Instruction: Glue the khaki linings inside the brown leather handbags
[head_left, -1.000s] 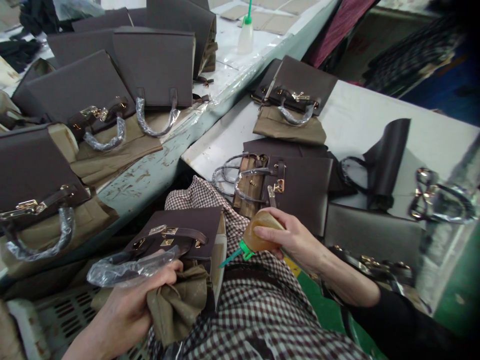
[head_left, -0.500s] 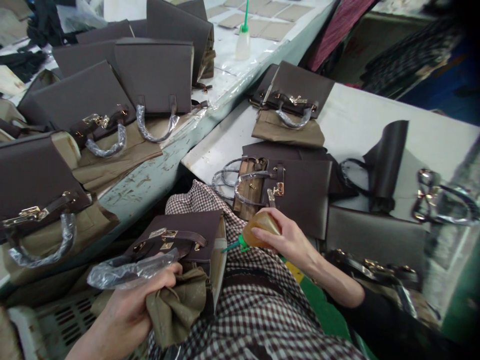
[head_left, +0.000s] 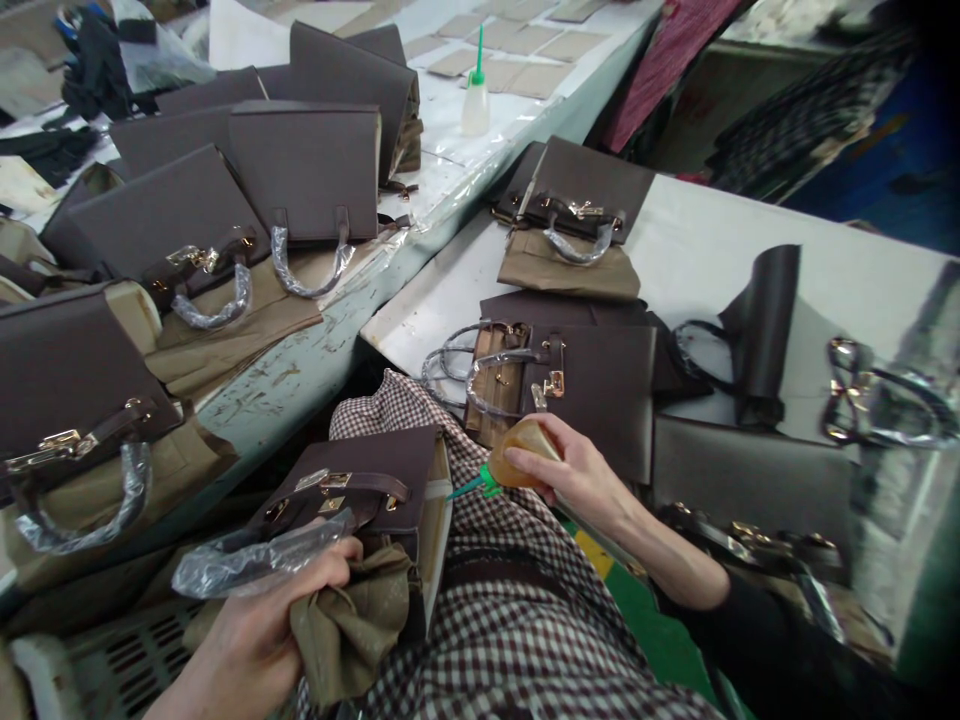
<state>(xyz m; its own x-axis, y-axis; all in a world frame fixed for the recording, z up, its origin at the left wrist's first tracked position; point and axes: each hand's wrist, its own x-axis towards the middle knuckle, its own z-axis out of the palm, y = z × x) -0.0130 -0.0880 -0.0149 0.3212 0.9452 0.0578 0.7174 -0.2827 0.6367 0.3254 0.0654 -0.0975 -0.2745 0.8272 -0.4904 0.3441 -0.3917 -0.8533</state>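
A dark brown handbag with gold hardware lies tilted on my lap, its pale side edge facing right. My left hand is closed around the bunched olive lining at the bag's open end. Beside those fingers is the bag's handle, wrapped in clear plastic. In my right hand is an amber squeeze bottle with a green cap. Its thin nozzle points left, the tip at the bag's side edge; whether it touches, I cannot tell.
Several similar brown bags stand on the left table. More bags lie on the white table at right. A pale bottle with a green nozzle stands farther back. A plastic basket is at lower left.
The view has shifted slightly. My right hand keeps the bottle's nozzle at the bag's side edge, with little visible movement. My left hand still grips the lining.
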